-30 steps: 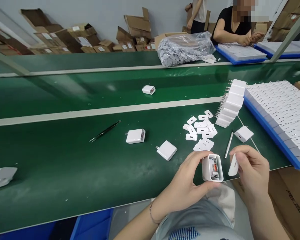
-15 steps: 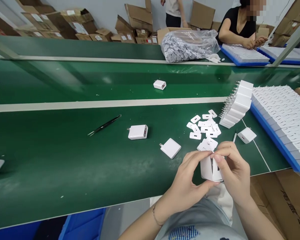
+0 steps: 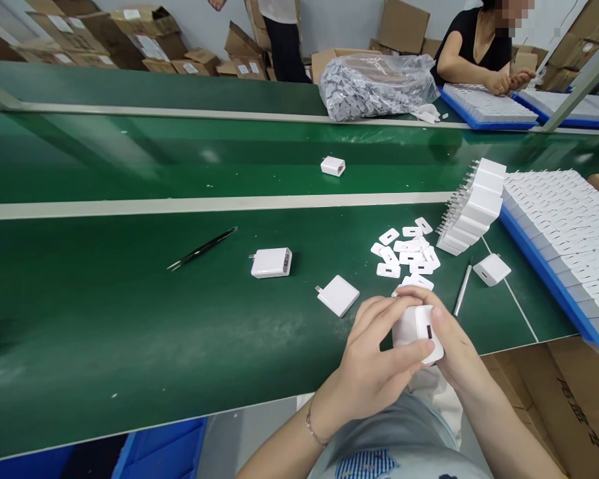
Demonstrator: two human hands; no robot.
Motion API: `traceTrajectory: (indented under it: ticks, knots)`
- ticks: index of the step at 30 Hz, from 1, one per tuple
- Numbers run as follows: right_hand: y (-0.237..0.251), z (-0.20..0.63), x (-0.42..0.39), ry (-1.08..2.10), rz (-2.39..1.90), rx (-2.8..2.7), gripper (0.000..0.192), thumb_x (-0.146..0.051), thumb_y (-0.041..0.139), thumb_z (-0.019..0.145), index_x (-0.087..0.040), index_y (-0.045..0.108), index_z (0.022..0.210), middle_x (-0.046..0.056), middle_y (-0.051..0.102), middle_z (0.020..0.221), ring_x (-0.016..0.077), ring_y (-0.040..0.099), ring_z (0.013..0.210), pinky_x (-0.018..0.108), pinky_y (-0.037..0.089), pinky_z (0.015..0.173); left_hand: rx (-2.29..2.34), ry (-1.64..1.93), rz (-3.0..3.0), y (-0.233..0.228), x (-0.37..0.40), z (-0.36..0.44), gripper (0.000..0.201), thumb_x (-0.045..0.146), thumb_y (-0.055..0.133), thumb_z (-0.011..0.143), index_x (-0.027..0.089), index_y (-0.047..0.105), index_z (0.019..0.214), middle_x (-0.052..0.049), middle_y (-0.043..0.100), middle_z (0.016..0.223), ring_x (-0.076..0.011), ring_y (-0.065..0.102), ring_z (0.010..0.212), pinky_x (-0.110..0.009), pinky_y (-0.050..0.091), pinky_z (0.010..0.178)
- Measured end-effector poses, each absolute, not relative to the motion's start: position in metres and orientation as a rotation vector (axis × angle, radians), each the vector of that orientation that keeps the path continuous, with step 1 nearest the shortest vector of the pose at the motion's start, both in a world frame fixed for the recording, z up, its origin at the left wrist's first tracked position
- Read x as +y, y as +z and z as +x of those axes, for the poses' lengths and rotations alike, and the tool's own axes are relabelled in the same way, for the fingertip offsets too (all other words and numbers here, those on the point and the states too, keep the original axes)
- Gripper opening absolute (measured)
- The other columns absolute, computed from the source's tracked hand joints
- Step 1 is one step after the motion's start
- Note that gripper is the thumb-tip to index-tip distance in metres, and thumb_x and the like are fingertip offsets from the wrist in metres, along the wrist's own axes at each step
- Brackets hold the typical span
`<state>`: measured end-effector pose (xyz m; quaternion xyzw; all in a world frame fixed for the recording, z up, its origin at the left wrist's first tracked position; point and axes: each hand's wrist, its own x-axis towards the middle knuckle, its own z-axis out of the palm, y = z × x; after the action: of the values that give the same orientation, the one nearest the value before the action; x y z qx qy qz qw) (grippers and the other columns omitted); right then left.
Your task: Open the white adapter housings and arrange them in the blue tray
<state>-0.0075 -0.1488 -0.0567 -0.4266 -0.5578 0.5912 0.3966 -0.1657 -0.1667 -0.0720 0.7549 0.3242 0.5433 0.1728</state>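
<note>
Close to the table's front edge, my left hand (image 3: 374, 346) and my right hand (image 3: 452, 339) are both closed around a white charger (image 3: 404, 327). Its end plate (image 3: 430, 336), with a dark USB slot, faces up toward me. My left thumb and my right thumb press on this plate. Just beyond my fingers lies a loose pile of white slotted plates (image 3: 410, 247), partly hidden by my hands. Right of them are a thin pen-like tool (image 3: 462, 290) and another charger (image 3: 492, 269). To the left lie a flat white charger (image 3: 338, 296) and an open-ended charger (image 3: 271, 263).
Black tweezers (image 3: 202, 249) lie on the green table. A row of stacked chargers (image 3: 472, 206) stands beside a blue tray (image 3: 554, 279) full of white chargers. One charger (image 3: 333, 166) sits on the far green strip. Behind are a plastic bag (image 3: 374, 86) and a seated person (image 3: 472, 50).
The end plate, tilted away from the charger before, now lies against its end, and the charger is turned in my hands. The far charger has shifted right. A standing person moved left.
</note>
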Motion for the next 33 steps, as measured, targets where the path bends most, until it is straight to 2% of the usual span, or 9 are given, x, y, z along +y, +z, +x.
traceTrajectory:
  ticks: [3,7,9,11,15,21,24,28,33]
  knots:
    - [-0.054,0.000,-0.144,1.702,-0.991,-1.412,0.044,-0.055,0.060,0.090,-0.028,0.067,0.124,0.007,0.068,0.126,0.0252,0.064,0.112,0.038,0.055,0.093,0.883,1.478,2.224,-0.069,-0.165,-0.172,0.038,0.005,0.060,0.084,0.034,0.060,0.108,-0.006,0.063,0.133,-0.0236,0.062,0.112,-0.048,0.043,0.099]
    - [-0.049,0.004,-0.143,1.591,-0.998,-1.318,0.037,-0.045,0.074,0.083,-0.032,0.072,0.118,0.004,0.070,0.124,0.0234,0.067,0.109,0.034,0.056,0.090,0.929,1.361,2.187,-0.071,-0.168,-0.174,0.035,0.004,0.058,0.087,0.034,0.059,0.107,-0.006,0.059,0.134,-0.0238,0.056,0.124,-0.051,0.040,0.107]
    - [-0.051,0.000,-0.145,1.452,-0.975,-1.270,0.034,-0.043,0.074,0.084,-0.033,0.072,0.116,0.004,0.070,0.124,0.0232,0.065,0.113,0.035,0.055,0.094,1.023,1.414,1.922,-0.075,-0.170,-0.167,0.038,0.014,0.066,0.086,0.033,0.054,0.117,-0.009,0.055,0.132,-0.0246,0.054,0.125,-0.047,0.045,0.104]
    - [-0.055,-0.005,-0.146,1.345,-0.906,-1.263,0.033,-0.041,0.073,0.086,-0.034,0.070,0.118,0.004,0.067,0.130,0.0239,0.060,0.122,0.036,0.053,0.098,1.039,1.434,1.561,-0.078,-0.172,-0.157,0.052,0.031,0.075,0.083,0.030,0.047,0.127,-0.010,0.054,0.128,-0.0241,0.058,0.118,-0.042,0.052,0.099]
    - [-0.063,-0.014,-0.149,1.254,-0.805,-1.285,0.033,-0.037,0.071,0.089,-0.036,0.068,0.121,0.005,0.060,0.140,0.0261,0.053,0.133,0.039,0.053,0.100,0.934,1.419,1.090,-0.076,-0.170,-0.140,0.057,0.050,0.074,0.081,0.023,0.050,0.126,-0.012,0.062,0.126,-0.0254,0.063,0.116,-0.040,0.054,0.099]
    - [-0.064,-0.002,-0.145,1.175,-0.722,-1.422,0.027,-0.040,0.063,0.093,-0.035,0.068,0.118,0.007,0.059,0.137,0.0281,0.060,0.123,0.041,0.058,0.091,0.892,1.451,1.114,-0.070,-0.167,-0.141,0.053,0.041,0.076,0.081,0.021,0.059,0.126,-0.011,0.067,0.127,-0.0263,0.065,0.116,-0.038,0.054,0.100]
    - [-0.063,0.004,-0.143,1.061,-0.713,-1.539,0.028,-0.038,0.060,0.094,-0.033,0.069,0.120,0.010,0.060,0.135,0.0309,0.059,0.123,0.043,0.059,0.088,0.872,1.467,1.165,-0.069,-0.167,-0.144,0.051,0.040,0.076,0.081,0.020,0.060,0.125,-0.010,0.070,0.122,-0.0256,0.066,0.112,-0.038,0.055,0.097]
    - [-0.059,0.002,-0.149,0.998,-0.662,-1.575,0.027,-0.034,0.056,0.097,-0.034,0.067,0.122,0.008,0.056,0.137,0.0302,0.055,0.126,0.045,0.055,0.092,0.879,1.489,1.200,-0.068,-0.169,-0.145,0.053,0.042,0.080,0.077,0.021,0.062,0.122,-0.010,0.070,0.121,-0.0262,0.066,0.111,-0.038,0.055,0.096]
    - [-0.055,-0.004,-0.155,0.932,-0.668,-1.569,0.021,-0.031,0.047,0.101,-0.031,0.067,0.105,0.006,0.055,0.135,0.0292,0.051,0.125,0.048,0.049,0.094,0.882,1.518,1.207,-0.066,-0.169,-0.140,0.054,0.039,0.083,0.075,0.020,0.062,0.121,-0.010,0.069,0.121,-0.0262,0.066,0.109,-0.038,0.055,0.096]
